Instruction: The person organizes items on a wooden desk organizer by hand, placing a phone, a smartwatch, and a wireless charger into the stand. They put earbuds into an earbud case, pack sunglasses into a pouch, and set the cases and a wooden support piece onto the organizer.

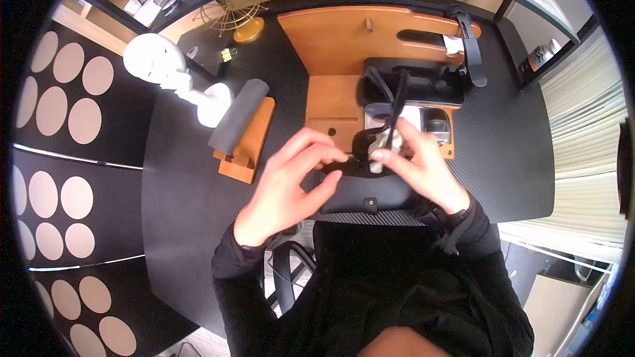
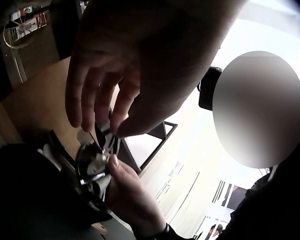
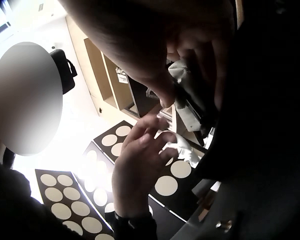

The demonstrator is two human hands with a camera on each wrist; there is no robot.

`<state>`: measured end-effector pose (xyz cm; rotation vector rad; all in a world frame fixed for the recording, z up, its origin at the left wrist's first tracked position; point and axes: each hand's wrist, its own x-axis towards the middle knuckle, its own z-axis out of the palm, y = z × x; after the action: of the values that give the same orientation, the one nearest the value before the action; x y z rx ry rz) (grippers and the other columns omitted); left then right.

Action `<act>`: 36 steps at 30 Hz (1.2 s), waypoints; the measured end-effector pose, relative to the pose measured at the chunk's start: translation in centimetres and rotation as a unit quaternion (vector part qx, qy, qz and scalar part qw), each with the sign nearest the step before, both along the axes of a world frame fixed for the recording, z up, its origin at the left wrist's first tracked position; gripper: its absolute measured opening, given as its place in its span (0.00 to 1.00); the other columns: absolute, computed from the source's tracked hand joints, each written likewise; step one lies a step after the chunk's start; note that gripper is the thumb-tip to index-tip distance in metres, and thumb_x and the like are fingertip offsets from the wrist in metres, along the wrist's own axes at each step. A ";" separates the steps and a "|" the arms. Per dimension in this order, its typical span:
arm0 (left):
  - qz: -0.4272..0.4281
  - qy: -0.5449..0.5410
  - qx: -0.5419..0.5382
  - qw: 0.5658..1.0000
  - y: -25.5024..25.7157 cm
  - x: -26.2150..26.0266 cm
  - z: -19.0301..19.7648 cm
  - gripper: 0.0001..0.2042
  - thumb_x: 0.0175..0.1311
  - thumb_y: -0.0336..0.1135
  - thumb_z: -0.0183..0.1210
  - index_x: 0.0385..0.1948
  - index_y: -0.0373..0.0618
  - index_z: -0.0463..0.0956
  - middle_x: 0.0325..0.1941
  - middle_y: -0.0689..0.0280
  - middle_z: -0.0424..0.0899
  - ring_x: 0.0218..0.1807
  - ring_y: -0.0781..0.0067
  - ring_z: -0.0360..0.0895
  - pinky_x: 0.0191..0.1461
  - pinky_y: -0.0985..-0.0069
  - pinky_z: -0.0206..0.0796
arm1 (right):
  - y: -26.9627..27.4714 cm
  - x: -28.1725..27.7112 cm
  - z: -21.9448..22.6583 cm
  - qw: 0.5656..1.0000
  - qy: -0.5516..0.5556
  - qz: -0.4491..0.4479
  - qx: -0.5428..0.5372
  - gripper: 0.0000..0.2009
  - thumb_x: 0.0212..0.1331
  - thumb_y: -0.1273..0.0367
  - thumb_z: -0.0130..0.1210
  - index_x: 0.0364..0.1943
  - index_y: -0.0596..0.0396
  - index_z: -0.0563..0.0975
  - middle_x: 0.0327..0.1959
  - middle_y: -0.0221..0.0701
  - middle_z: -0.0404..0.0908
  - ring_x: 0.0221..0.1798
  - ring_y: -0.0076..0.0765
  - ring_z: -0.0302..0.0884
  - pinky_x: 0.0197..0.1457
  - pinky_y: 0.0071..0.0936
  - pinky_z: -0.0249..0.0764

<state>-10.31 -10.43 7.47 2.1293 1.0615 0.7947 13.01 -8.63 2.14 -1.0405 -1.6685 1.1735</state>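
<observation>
My right hand (image 1: 426, 166) grips a pair of dark glasses (image 1: 399, 96) through a crumpled pale cloth (image 1: 383, 147), thumb pressed on the cloth. The temples of the glasses point up and away from me. In the left wrist view a dark lens (image 2: 87, 157) shows beside the right thumb. My left hand (image 1: 289, 182) hovers at the left end of the glasses, fingers loosely bent and thumb apart from them. In the right wrist view the cloth (image 3: 182, 75) bunches under the right fingers. Below both hands lies a black glasses case (image 1: 344, 195) with a metal snap.
A wooden desk organizer (image 1: 324, 96) stands behind the hands, holding a black case (image 1: 430, 82) and small items. To the left are a grey roll (image 1: 239, 116) on a wooden stand (image 1: 254, 145) and a white lamp (image 1: 215, 104). A black strap-like object (image 1: 471, 56) hangs at the organizer's right end.
</observation>
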 end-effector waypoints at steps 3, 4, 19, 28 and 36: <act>-0.107 0.112 -0.023 0.988 0.3 -1.5 -0.2 0.13 0.55 0.27 0.65 0.43 0.41 0.78 0.44 0.59 0.79 0.44 0.59 0.80 0.49 0.68 0.72 | 0.5 1.9 -1.0 0.999 0.047 -0.014 -0.013 0.14 0.63 0.70 0.61 0.46 0.63 0.72 0.33 0.33 0.84 0.37 0.24 0.84 0.39 0.23 0.78; -0.132 0.142 -0.025 0.981 -0.1 -1.3 -0.6 0.14 0.57 0.32 0.66 0.43 0.41 0.78 0.45 0.59 0.78 0.45 0.55 0.79 0.51 0.65 0.72 | 0.4 2.2 -0.5 0.996 0.078 -0.022 -0.026 0.15 0.63 0.71 0.60 0.50 0.63 0.72 0.35 0.33 0.83 0.38 0.24 0.83 0.41 0.23 0.78; -0.081 0.251 0.027 0.964 0.1 0.8 -4.7 0.33 0.48 0.35 0.70 0.60 0.45 0.68 0.59 0.55 0.71 0.60 0.49 0.67 0.65 0.58 0.61 | -1.3 5.9 2.3 0.987 -0.038 0.157 -0.006 0.11 0.66 0.67 0.57 0.44 0.60 0.71 0.35 0.35 0.84 0.39 0.32 0.85 0.43 0.28 0.78; -0.094 0.200 0.089 0.971 0.4 0.2 -4.2 0.19 0.47 0.29 0.69 0.43 0.41 0.76 0.44 0.61 0.73 0.54 0.56 0.67 0.60 0.59 0.59 | -1.1 2.7 0.5 0.965 -0.170 0.159 0.118 0.16 0.65 0.63 0.55 0.50 0.60 0.69 0.40 0.47 0.76 0.44 0.59 0.78 0.44 0.46 0.75; -0.105 0.106 0.076 0.986 0.6 0.3 -2.3 0.14 0.49 0.22 0.65 0.39 0.46 0.80 0.39 0.62 0.72 0.48 0.59 0.70 0.53 0.65 0.65 | -0.2 3.9 0.2 0.948 -0.194 0.074 0.241 0.24 0.59 0.64 0.62 0.59 0.55 0.73 0.50 0.36 0.65 0.36 0.33 0.77 0.41 0.32 0.77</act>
<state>-9.96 -9.87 5.13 2.4507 0.8834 0.5747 16.87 -8.85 2.34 -0.8750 -2.2307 0.6110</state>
